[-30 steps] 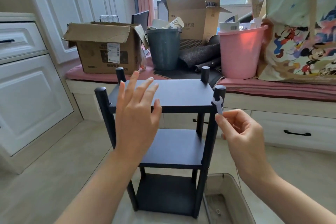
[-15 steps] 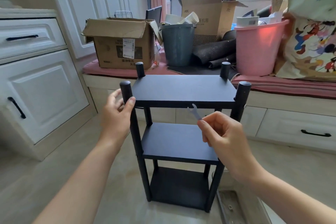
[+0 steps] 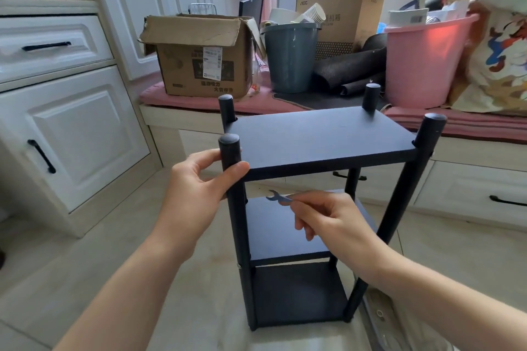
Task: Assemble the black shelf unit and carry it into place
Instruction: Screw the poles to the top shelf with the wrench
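A black three-tier shelf unit [image 3: 322, 139] stands upright on the floor in front of me, four round posts poking above its top board. My left hand [image 3: 199, 182] grips the near-left post [image 3: 229, 151] just below its cap, thumb in front and fingers behind. My right hand [image 3: 328, 216] pinches a small flat metal spanner [image 3: 278, 197], holding it in front of the middle tier, its open jaw pointing left toward the near-left post.
A window bench [image 3: 470, 125] with pink cushions behind the shelf carries a cardboard box [image 3: 199, 57], a grey bin [image 3: 291, 57], a pink bucket [image 3: 425, 65] and a printed bag [image 3: 502, 65]. White cabinets [image 3: 71, 122] stand at left. A clear plastic tray [image 3: 382, 319] lies by the shelf's near-right foot.
My left hand went from open in the air to gripping the near-left post. My right hand carried the spanner from the near-right post leftward and down, under the top board.
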`<state>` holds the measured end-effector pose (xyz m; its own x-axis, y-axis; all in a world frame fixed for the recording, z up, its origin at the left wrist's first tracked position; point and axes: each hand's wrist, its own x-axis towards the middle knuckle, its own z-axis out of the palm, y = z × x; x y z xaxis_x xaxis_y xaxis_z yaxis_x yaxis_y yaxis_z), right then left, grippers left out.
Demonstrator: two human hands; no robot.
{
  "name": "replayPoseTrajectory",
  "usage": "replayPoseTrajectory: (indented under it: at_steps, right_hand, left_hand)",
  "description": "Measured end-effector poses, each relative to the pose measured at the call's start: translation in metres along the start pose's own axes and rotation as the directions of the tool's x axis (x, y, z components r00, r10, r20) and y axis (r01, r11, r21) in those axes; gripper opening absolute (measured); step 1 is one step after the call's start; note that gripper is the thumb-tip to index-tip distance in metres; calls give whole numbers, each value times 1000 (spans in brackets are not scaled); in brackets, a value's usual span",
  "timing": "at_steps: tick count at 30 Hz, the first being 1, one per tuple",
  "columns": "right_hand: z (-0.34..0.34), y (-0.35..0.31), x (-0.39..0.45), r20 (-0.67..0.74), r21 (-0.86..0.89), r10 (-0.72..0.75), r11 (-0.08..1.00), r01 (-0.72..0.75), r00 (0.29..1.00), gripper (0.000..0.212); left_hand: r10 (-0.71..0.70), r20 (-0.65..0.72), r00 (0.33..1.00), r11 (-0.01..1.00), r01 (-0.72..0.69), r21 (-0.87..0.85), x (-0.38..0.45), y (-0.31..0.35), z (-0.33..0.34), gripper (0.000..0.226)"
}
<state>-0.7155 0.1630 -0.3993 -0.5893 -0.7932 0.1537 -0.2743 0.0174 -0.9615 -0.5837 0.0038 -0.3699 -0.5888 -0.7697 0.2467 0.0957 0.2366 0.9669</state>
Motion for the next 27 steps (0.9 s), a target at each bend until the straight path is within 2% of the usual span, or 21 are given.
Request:
replayPoseTrajectory:
  at_steps: [3,6,11,16,19,21,27]
  right_hand:
    - [6,0,0,43,32,42,999,-44,998,29]
    - [10,-1,0,53,75,54,996,-58,997,31]
    - [15,-2,2,54,145,70,987,-77,996,33]
    - [23,1,8,27,71,49,996,-51,998,30]
    - [28,5,10,32,-28,36,999,-35,999,30]
    - [29,5,9,24,-66,9,998,-8,1000,31]
    - [29,2,0,-7,-123,-95,988,93,995,27]
  left_hand:
    - [-8,61,998,1000,9,-15,-5,-1,-11,51]
    - [1,163,987,990,23,-143,-6,-4,-22,53]
    - [-40,204,978,975,83,-208,-3,-13,-36,72]
    - [-148,251,957,973,186,-136,-2,-20,-41,59]
    - [-200,357,912,973,227,-33,-5,-23,-37,46]
    - [-198,419,886,975,222,-9,-7,-24,-35,46]
    - [-161,467,869,986,162,39,-9,-25,-37,43]
